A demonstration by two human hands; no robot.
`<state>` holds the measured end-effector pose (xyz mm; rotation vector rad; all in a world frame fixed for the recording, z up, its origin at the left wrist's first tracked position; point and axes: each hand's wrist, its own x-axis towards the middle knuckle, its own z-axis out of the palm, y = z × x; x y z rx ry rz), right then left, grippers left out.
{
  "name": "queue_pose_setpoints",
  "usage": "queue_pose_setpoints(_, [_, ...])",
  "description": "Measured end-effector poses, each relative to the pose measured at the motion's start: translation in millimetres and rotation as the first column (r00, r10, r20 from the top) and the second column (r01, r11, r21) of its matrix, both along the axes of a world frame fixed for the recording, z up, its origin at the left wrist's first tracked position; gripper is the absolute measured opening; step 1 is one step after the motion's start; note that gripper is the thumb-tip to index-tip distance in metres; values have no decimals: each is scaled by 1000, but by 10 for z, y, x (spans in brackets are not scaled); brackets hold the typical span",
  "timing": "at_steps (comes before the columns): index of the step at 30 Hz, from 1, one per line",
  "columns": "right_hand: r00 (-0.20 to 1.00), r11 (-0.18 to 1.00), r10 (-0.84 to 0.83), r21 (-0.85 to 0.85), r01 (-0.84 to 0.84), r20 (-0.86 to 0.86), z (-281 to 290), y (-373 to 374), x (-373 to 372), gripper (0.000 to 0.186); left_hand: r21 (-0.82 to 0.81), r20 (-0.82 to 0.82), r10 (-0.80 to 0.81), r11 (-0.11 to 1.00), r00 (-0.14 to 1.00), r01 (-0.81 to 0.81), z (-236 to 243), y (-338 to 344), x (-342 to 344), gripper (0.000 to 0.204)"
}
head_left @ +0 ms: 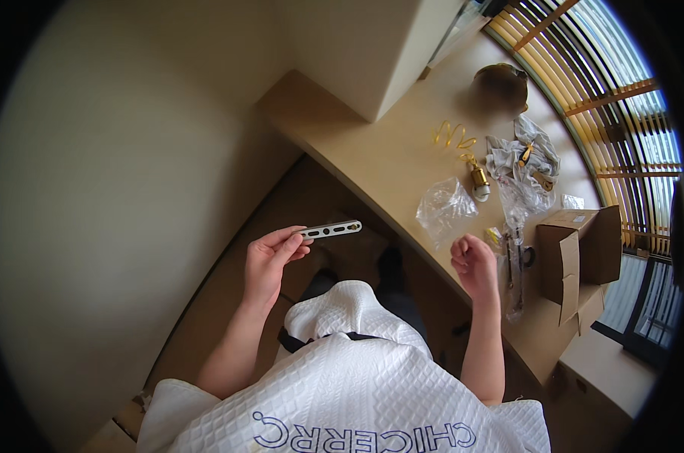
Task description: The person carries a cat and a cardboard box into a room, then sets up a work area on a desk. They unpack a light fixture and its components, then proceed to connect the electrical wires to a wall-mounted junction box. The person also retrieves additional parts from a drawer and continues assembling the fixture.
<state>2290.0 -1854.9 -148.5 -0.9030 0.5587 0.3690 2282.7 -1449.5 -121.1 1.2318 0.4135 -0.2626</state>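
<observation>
My left hand [269,260] pinches one end of a slotted metal mounting bar [331,229] between thumb and fingers. The bar is flat and silvery, with several slots and a brass-coloured spot near its far end. It is held out in the air to the right, above the floor. My right hand [474,264] is closed, fingers curled in, over the table's near edge. Whatever it may hold is hidden by the fingers. Just beside it lie a crumpled clear plastic bag [446,205] and a small yellow item [494,238].
On the wooden table [357,143] are a coiled yellow cord [455,136], a brass lamp holder with a white end [480,183], a grey cloth [508,156] with a yellow-handled tool [525,155], and an open cardboard box [559,257]. A white pillar [349,53] rises behind. Blinds cover the window at right.
</observation>
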Motion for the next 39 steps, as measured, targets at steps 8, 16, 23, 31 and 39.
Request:
queue_pose_setpoints(8, [975, 983, 134, -145, -109, 177, 503, 1579, -104, 37, -46, 86, -159, 986, 983, 163, 323, 369, -96, 24])
queue_pose_setpoints(16, [889, 771, 361, -626, -115, 281, 833, 1787, -88, 19, -47, 105, -203, 977, 974, 208, 428, 196, 36, 23])
queue_pose_setpoints(23, [897, 818, 304, -570, -73, 321, 738, 1526, 261, 13, 81, 150, -325, 945, 934, 315, 512, -67, 546, 22])
queue_pose_setpoints(31, [897, 853, 285, -517, -76, 338, 957, 786, 1063, 17, 190, 108, -390, 911, 914, 366, 854, -776, 1428, 22])
queue_pose_setpoints(39, [893, 848, 179, -525, 73, 414, 1855, 159, 1475, 17, 231, 116, -406, 898, 906, 373, 1800, -1517, 1850, 22])
